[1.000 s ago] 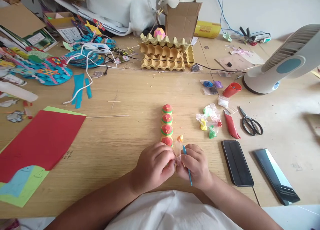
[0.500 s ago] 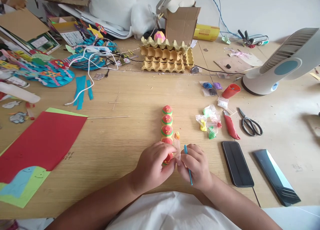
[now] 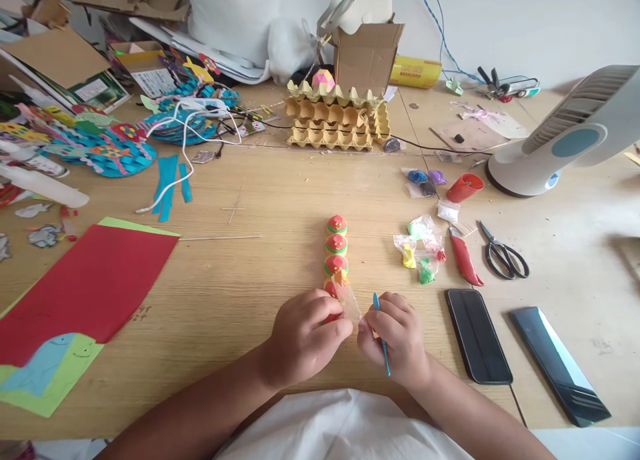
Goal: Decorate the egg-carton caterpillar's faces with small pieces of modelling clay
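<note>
Your wooden table fills most of the view and carries everything listed below. Toward your left lies a red sheet, resting over light green paper. At the far right stands a white desk fan, its head tilted. Cardboard egg trays are grouped near the back. Your left hand is half curled beside the row, with a narrow gap between thumb and forefinger; whether it grips the bag cannot be told. Your right hand is closed, fingers wrapped about a tool, while its thumb and forefinger pinch the lower end of a bag. A black phone lies to the right of that hand. The row of domed figures, red-topped with green bands and yellow details, runs away from you in front of your left hand, which partly hides its near end. To the right of the row are small bags of coloured clay, then a red-handled cutter and black-handled scissors. The clear plastic bag extends between your hands and overlaps the row in view. The blue modelling tool slants through your right fist. An orange-yellow lump shows at the bag's upper end.
</note>
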The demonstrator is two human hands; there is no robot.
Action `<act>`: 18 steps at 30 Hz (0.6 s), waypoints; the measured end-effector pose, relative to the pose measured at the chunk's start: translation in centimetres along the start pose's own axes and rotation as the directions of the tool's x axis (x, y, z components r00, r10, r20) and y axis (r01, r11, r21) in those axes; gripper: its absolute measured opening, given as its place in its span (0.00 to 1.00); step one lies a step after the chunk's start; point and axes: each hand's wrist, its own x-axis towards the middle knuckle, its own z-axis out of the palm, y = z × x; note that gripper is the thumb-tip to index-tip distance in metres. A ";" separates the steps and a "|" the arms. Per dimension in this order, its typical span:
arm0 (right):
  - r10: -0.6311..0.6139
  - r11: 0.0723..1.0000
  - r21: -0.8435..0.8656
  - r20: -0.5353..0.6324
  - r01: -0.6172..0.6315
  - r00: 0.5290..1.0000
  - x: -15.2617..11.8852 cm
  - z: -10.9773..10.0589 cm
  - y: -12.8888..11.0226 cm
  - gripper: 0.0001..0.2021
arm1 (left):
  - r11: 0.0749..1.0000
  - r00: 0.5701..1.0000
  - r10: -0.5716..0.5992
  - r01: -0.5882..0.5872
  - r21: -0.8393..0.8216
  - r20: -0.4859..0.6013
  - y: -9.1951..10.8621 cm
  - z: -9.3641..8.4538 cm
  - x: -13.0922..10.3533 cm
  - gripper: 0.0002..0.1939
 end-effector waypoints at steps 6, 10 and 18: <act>-0.052 0.998 -0.032 0.010 0.052 0.999 -0.1 0.1 -0.5 0.13 | 0.960 0.999 0.035 -0.039 0.278 0.021 0.6 -0.4 0.4 0.10; -0.120 0.991 -0.053 0.022 0.121 0.993 0.0 0.1 -1.2 0.12 | 0.989 0.999 -0.026 0.021 0.147 0.037 0.9 0.2 0.1 0.14; -0.126 0.992 -0.017 0.006 0.126 0.992 0.1 -0.8 -0.1 0.05 | 0.976 0.984 -0.171 0.163 -0.144 -0.043 0.0 0.5 0.3 0.10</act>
